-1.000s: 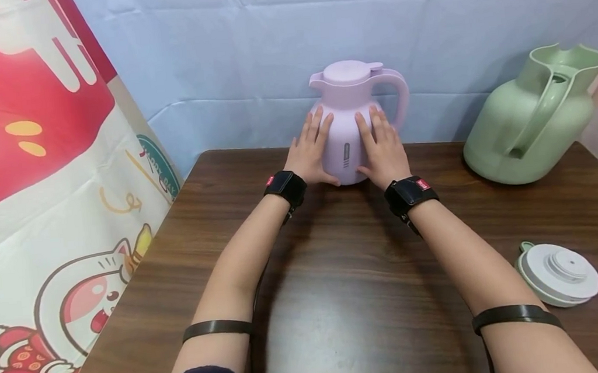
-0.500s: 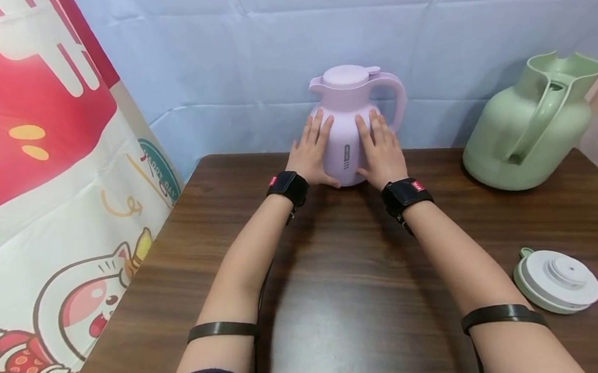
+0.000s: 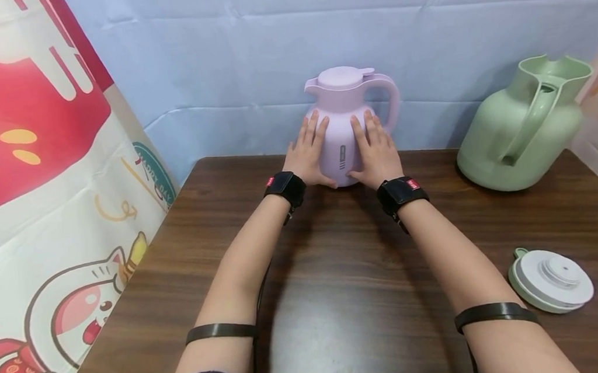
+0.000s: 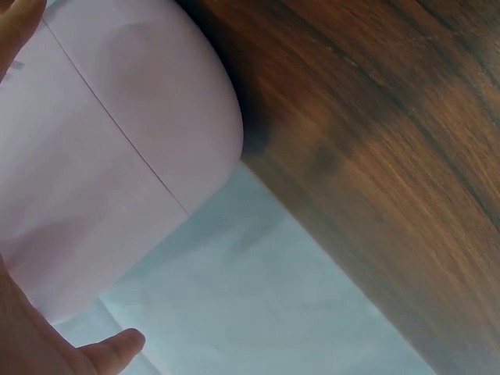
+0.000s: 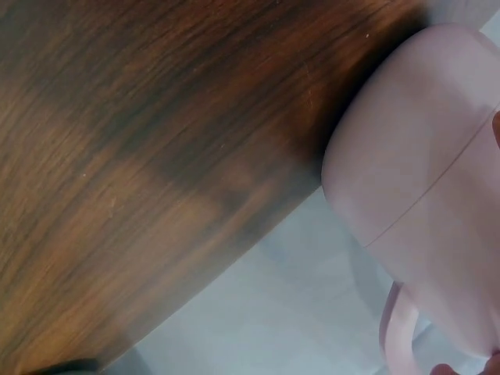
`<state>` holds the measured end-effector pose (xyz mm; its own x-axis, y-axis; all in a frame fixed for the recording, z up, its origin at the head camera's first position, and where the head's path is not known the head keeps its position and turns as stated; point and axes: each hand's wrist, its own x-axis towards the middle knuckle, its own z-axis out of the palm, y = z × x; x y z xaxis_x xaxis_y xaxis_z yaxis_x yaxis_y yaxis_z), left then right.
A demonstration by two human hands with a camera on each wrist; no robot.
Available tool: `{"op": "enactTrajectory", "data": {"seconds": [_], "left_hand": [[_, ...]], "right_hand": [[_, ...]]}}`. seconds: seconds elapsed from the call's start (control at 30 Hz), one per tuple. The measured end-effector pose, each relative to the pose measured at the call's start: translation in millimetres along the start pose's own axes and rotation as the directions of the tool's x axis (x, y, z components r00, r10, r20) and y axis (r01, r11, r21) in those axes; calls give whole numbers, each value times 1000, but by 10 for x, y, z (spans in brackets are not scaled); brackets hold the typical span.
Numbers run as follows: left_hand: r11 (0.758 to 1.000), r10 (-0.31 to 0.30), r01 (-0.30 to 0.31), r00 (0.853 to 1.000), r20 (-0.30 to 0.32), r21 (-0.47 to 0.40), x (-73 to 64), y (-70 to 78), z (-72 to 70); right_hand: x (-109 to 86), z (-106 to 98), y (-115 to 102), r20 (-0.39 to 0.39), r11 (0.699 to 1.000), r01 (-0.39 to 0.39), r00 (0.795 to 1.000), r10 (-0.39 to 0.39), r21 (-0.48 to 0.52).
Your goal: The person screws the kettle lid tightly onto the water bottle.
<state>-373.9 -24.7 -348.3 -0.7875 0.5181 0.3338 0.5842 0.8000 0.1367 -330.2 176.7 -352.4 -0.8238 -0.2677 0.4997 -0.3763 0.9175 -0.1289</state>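
A lilac thermos jug (image 3: 342, 102) stands upright at the back edge of the table, its lid on, spout to the left and handle to the right. My left hand (image 3: 304, 158) lies along its left side with fingers extended up the body. On the opposite side, my right hand (image 3: 379, 152) rests in the same way, below the handle. Both thumbs are low near the jug's front. In the left wrist view, the jug's base (image 4: 180, 101) meets the wooden tabletop. The right wrist view shows its lower body (image 5: 406, 141) and part of the handle (image 5: 400, 328).
To the right on the brown wooden table (image 3: 338, 277) stands a green jug (image 3: 516, 128) with an uncovered mouth. Nearer me lies a white-and-green lid (image 3: 553, 280), underside up. A pale blue cloth (image 3: 225, 52) hangs behind the table, and a printed cloth (image 3: 44, 230) hangs at the left.
The head view has shifted slightly, with everything a little farther left. Both hands stay at the sides of the lilac thermos jug, which keeps its place.
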Motion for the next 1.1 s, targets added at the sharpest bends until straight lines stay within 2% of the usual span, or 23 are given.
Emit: {"op": "enactTrajectory", "data": {"seconds": [0.33,0.7,0.93,1.0,1.1], "left_hand": [[1000,17,-17,1000,-2,3,1,11,-19],[1000,2,-1,1000,4,-21,-31,-1,-13],[1000,-26,27,999,40,-11,-75,-8,-25],[999,-29,29,999,39,-18,-67,2,-36],[1000,-23,23,999,39,-16,-35,29,-50]], "right_hand": [[-4,-43,-12,21,1000,-14,1000,14,16],[-10,-33,-56,29,999,-16,999,15,30],[-20,-26,-103,53,999,-8,999,6,36],[-15,-62,-98,61,999,-7,998,5,42],[-19,-206,-69,98,995,-46,995,38,88]]}}
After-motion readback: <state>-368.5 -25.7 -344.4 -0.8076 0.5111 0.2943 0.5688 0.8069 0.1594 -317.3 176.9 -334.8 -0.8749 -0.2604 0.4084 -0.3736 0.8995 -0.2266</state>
